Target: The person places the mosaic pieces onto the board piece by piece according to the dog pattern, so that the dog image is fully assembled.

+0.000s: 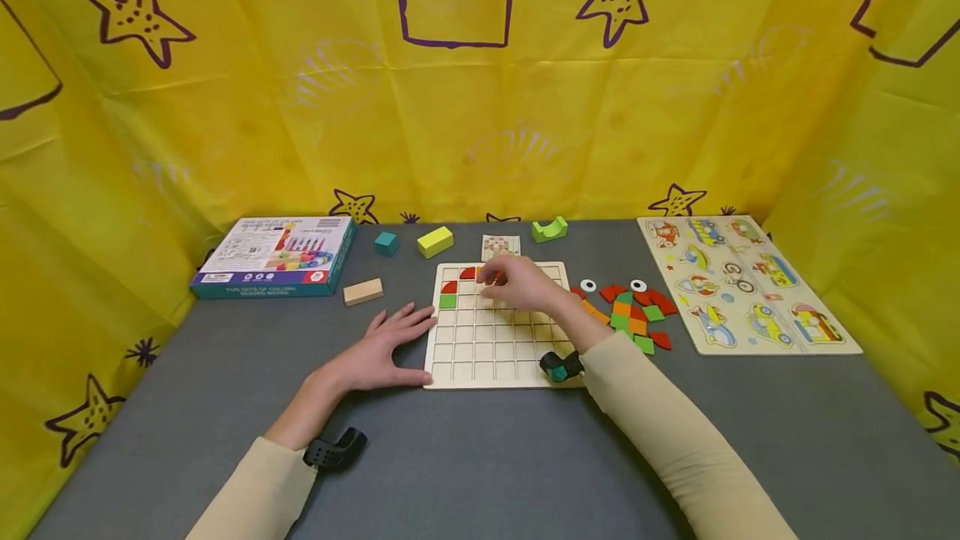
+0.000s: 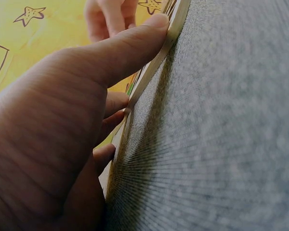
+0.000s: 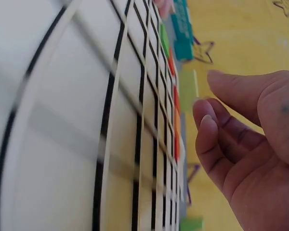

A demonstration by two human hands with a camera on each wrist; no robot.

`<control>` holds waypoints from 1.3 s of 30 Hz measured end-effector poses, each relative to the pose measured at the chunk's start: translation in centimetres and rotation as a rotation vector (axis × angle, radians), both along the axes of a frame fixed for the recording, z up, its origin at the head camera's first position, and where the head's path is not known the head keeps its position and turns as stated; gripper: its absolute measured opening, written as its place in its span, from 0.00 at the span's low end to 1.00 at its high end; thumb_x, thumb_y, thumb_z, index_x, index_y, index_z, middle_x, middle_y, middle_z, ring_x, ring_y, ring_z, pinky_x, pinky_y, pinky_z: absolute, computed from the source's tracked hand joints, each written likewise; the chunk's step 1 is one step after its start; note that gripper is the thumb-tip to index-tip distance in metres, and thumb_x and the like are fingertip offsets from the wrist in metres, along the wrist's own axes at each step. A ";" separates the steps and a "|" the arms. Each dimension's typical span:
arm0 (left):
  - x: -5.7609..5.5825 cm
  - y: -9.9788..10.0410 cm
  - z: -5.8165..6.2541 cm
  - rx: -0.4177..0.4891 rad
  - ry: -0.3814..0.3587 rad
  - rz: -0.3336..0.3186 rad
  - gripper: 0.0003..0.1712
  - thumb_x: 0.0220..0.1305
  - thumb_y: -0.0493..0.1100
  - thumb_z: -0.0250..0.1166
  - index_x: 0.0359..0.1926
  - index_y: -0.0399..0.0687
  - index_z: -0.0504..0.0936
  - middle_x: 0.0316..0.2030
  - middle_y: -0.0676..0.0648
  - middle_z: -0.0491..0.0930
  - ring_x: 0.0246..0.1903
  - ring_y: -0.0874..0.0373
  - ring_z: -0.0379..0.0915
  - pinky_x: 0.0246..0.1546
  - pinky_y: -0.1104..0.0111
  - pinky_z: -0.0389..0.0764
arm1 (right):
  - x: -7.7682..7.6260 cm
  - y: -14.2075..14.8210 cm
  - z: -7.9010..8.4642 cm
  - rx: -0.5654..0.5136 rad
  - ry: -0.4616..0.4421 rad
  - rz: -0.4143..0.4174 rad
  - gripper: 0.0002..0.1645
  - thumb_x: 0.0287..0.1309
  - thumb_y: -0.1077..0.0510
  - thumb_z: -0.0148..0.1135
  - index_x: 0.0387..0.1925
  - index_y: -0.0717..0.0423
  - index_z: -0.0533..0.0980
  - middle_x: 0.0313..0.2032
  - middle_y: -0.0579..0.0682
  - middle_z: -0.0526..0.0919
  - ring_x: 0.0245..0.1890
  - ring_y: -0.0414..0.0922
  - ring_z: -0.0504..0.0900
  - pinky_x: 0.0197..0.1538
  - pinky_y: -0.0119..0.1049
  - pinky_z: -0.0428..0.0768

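Note:
My left hand [image 1: 378, 352] lies at the left side of the wooden grid board [image 1: 487, 352], fingers spread and thumb by the near corner. In the left wrist view, the thumb [image 2: 130, 48] rests along the board's edge. Over the board's far rows hovers my right hand [image 1: 521, 283]. The right wrist view shows a gap between its thumb [image 3: 236, 91] and loosely bent fingers, with nothing held. In the board's far left cells sit a green square [image 1: 447, 302] and red rounded pieces [image 1: 450, 287]. An orange piece [image 3: 177, 115] shows among red ones.
Loose red, orange and green pieces [image 1: 622, 308] lie right of the board, with two white rings. Behind it are a patterned card [image 1: 500, 247], a green arch [image 1: 550, 229], yellow block [image 1: 435, 242] and teal cube [image 1: 386, 243]. A plain block [image 1: 363, 292], box [image 1: 273, 261] and picture board [image 1: 750, 290] flank it.

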State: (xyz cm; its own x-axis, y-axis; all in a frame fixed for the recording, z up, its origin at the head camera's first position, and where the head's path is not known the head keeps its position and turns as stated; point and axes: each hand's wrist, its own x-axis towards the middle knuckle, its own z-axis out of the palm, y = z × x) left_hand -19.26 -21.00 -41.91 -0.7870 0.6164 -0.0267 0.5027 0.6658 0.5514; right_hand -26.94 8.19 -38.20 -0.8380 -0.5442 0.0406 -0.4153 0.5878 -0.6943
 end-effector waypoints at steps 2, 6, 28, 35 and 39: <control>0.0 0.0 -0.1 0.001 0.005 -0.002 0.54 0.57 0.65 0.72 0.78 0.49 0.61 0.78 0.48 0.53 0.77 0.41 0.36 0.69 0.36 0.31 | 0.4 1.6 0.1 -0.012 -0.019 -0.017 0.12 0.65 0.60 0.68 0.48 0.60 0.82 0.39 0.49 0.82 0.36 0.45 0.79 0.39 0.37 0.78; 0.0 -0.1 0.0 0.001 0.008 0.002 0.54 0.56 0.65 0.73 0.77 0.48 0.62 0.78 0.47 0.54 0.77 0.41 0.37 0.69 0.36 0.31 | 1.1 4.5 0.3 -0.005 -0.034 -0.057 0.12 0.66 0.59 0.67 0.48 0.59 0.82 0.39 0.49 0.82 0.37 0.47 0.79 0.39 0.39 0.78; -0.1 -0.2 0.1 -0.011 0.005 -0.001 0.55 0.56 0.65 0.73 0.78 0.49 0.61 0.78 0.49 0.52 0.77 0.42 0.36 0.69 0.38 0.31 | 3.2 14.0 -0.9 0.062 -0.033 -0.187 0.12 0.66 0.58 0.66 0.47 0.60 0.82 0.40 0.50 0.83 0.40 0.49 0.80 0.45 0.45 0.79; -0.2 -0.2 0.0 -0.018 0.007 -0.002 0.55 0.57 0.66 0.71 0.78 0.49 0.60 0.78 0.48 0.52 0.77 0.41 0.36 0.69 0.37 0.31 | 3.6 15.7 -0.9 0.062 -0.021 -0.200 0.11 0.65 0.58 0.67 0.46 0.58 0.83 0.39 0.49 0.84 0.40 0.49 0.80 0.48 0.47 0.77; -0.2 -0.2 0.0 -0.010 0.012 -0.010 0.55 0.58 0.66 0.71 0.78 0.48 0.60 0.78 0.47 0.53 0.77 0.40 0.36 0.69 0.36 0.31 | 3.7 16.6 -0.9 0.070 -0.032 -0.218 0.12 0.65 0.58 0.67 0.47 0.60 0.83 0.39 0.50 0.84 0.38 0.48 0.79 0.45 0.45 0.77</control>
